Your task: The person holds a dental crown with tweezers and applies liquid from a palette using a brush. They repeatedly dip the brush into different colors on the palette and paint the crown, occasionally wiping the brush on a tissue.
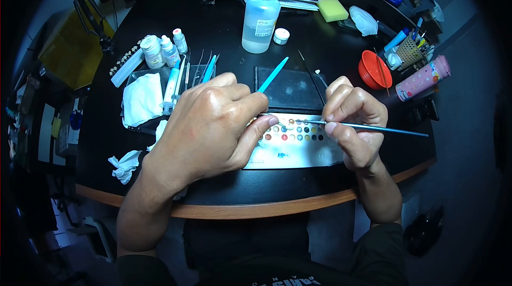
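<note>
My left hand (213, 126) is closed in a pinch, with a thin metal piece showing at its fingertips and a small pale piece (288, 126) beyond them. A teal handle (273, 74) rises behind its index finger; whether the hand grips it is unclear. My right hand (354, 121) pinches a thin brush (389, 128), its tip pointing left toward the pale piece. A white-tipped stick (319, 75) and another thin brush (309, 70) extend above the right fingers; their lower ends are hidden. Below both hands lies a white palette (296, 159) with rows of coloured dots.
A black case (290, 91) lies behind the palette. Farther back stand a large bottle (260, 25) and small jar (281, 36). Small bottles (153, 51), white tissue (143, 99) and tools are left; a red bowl (372, 70), pen basket (409, 52) and pink tumbler (424, 78) are right.
</note>
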